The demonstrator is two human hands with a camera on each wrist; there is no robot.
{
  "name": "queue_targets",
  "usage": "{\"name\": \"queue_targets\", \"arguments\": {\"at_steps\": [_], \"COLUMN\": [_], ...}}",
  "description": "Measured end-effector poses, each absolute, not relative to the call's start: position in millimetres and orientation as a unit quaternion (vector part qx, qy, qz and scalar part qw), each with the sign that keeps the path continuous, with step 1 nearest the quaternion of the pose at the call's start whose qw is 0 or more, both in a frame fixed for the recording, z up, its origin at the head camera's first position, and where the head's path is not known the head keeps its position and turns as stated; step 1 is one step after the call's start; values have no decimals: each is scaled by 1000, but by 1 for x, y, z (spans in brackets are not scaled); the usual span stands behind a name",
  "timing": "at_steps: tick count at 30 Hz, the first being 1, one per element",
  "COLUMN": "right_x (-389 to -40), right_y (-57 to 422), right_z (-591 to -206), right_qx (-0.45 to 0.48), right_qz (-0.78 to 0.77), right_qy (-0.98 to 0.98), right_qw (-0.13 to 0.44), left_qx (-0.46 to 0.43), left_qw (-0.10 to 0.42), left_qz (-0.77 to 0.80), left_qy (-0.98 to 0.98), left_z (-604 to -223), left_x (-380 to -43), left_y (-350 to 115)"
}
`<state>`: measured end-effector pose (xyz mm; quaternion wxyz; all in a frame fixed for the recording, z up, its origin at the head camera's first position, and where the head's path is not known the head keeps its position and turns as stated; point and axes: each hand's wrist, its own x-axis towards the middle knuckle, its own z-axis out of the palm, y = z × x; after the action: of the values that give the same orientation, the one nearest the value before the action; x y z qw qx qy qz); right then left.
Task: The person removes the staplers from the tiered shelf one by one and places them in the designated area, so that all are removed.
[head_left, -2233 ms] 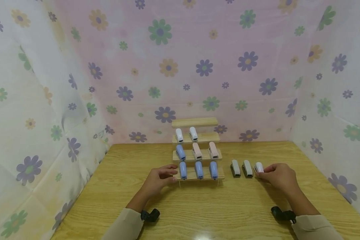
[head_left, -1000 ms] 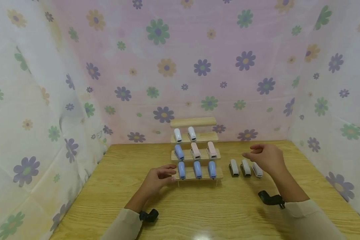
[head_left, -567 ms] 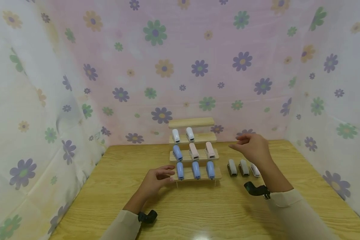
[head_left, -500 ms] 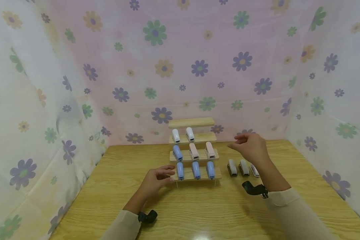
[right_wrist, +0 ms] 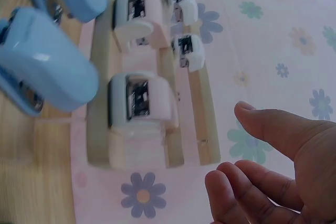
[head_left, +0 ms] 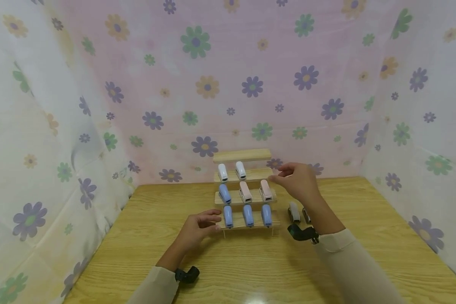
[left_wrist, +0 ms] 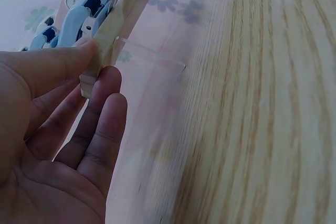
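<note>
A tiered wooden stand (head_left: 247, 155) holds small staplers. White staplers (head_left: 241, 170) sit on the second board from the top. Below them are a blue stapler (head_left: 225, 193) and pink staplers (head_left: 265, 190), with more blue staplers (head_left: 248, 215) on the lowest board. My left hand (head_left: 197, 228) pinches the lowest board's left end, thumb above and fingers below in the left wrist view. My right hand (head_left: 302, 181) hovers by the right end of the second board; thumb and fingers are apart with nothing between them in the right wrist view.
Right of the stand, a pale stapler (head_left: 294, 212) and part of another stapler (head_left: 306, 215) show on the wooden table (head_left: 220, 270); my right forearm hides what lies beyond. Flowered cloth (head_left: 228, 84) surrounds the back and sides.
My right hand has left the rightmost white stapler on the table, risen, and moved left to the stand, empty. The left hand stays on the lowest board. The view has shifted slightly.
</note>
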<state>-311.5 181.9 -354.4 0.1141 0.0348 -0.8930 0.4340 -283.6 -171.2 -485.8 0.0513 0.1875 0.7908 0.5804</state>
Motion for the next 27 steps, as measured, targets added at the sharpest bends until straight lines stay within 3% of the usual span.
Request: {"name": "queue_targets", "arguments": {"at_steps": [27], "right_x": [-339], "right_y": [118], "right_z": [-359], "right_qx": [47], "right_qz": [448], "right_qy": [-886], "right_qw": [113], "left_qx": [184], "left_qw": [49], "left_qz": [579], "left_qy": [793], "left_z": [-486], "left_x": [-283], "left_y": [-171]}}
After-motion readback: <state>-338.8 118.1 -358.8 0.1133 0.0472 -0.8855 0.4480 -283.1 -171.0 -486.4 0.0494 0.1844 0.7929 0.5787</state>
